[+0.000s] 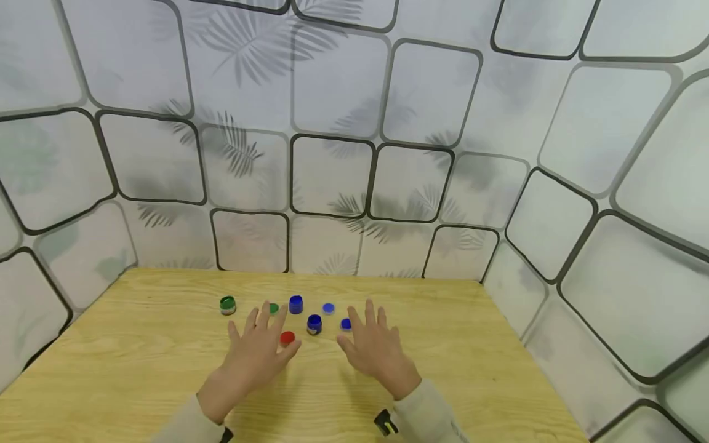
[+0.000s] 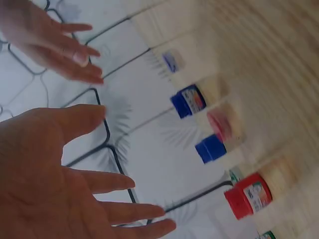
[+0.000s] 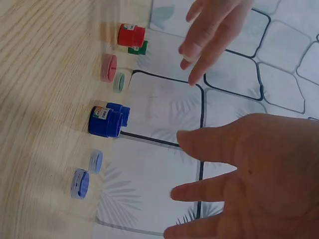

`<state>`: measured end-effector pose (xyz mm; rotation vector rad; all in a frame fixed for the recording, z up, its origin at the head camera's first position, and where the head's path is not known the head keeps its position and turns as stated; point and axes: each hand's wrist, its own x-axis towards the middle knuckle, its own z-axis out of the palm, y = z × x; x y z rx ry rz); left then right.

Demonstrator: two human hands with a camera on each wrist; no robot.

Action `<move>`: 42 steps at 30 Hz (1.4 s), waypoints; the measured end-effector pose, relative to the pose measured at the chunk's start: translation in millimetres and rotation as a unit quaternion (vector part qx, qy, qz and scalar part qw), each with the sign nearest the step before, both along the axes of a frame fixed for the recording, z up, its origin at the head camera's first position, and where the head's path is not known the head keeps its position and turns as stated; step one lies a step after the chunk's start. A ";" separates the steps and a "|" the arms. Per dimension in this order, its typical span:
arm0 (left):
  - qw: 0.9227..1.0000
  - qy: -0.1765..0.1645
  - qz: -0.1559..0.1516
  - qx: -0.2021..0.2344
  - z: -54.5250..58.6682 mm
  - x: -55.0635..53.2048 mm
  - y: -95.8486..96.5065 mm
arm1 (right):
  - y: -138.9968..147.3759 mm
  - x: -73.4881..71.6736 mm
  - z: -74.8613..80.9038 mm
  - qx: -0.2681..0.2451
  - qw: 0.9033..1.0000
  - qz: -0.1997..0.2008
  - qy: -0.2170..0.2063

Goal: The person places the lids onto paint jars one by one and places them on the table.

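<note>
My left hand [image 1: 252,354], fingers spread and holding nothing, hovers over the table near a red lid [image 1: 287,338] and a green lid [image 1: 274,308]. A small red paint jar [image 3: 131,35] shows in both wrist views; in the head view the left hand mostly hides it. To that hand's far left stands an uncapped green paint jar [image 1: 227,306]. Between the hands are two uncapped blue paint jars, one farther back [image 1: 296,304] and one nearer [image 1: 314,325]. My right hand [image 1: 379,351], also spread and bare, is beside one blue lid [image 1: 346,324]; another blue lid [image 1: 328,309] lies behind it.
The jars and lids are on a light wooden table [image 1: 471,369]. A patterned wall covering [image 1: 332,178] rises behind the table's back edge and along both sides. A dark strap piece [image 1: 384,423] hangs by the right sleeve [image 1: 426,415].
</note>
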<state>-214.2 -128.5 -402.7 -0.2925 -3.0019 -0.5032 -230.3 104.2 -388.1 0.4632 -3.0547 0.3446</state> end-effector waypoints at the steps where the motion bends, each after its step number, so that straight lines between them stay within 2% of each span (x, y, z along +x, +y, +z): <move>1: 1.000 0.004 -0.005 0.005 2.0 -1.6 -3.9 | -0.4 -0.5 1.0 0.000 1.000 0.003 0.014; 5: 0.999 0.010 -0.020 0.030 7.3 -10.6 -21.9 | -1.4 -5.4 -0.6 -0.025 0.996 0.030 0.080; 8: 0.998 0.000 -0.031 0.059 6.8 -17.4 -36.1 | -2.8 -7.9 -2.3 -0.067 0.991 0.058 0.105; 13: 0.993 -0.026 -0.046 0.109 2.1 -25.8 -53.4 | -9.9 -8.8 -0.4 -0.143 0.982 0.095 0.080; 16: 0.991 -0.041 -0.045 0.121 -2.4 -31.7 -62.2 | -19.4 -9.0 1.3 -0.161 0.979 0.109 0.052; 24: 0.986 -0.108 0.004 0.126 -11.8 -50.2 -77.3 | -52.7 -19.4 -1.3 -0.165 0.978 0.124 0.001; 27: 0.983 -0.121 0.006 0.134 -14.3 -56.1 -77.9 | -63.6 -24.9 -4.9 -0.157 0.980 0.125 -0.011; 35: 0.979 -0.134 0.006 0.153 -20.1 -60.5 -80.4 | -80.0 -35.0 -12.0 -0.125 0.982 0.139 -0.012; 42: 0.977 -0.128 -0.003 0.170 -25.6 -61.3 -87.0 | -85.6 -40.9 -23.3 -0.100 0.985 0.142 0.003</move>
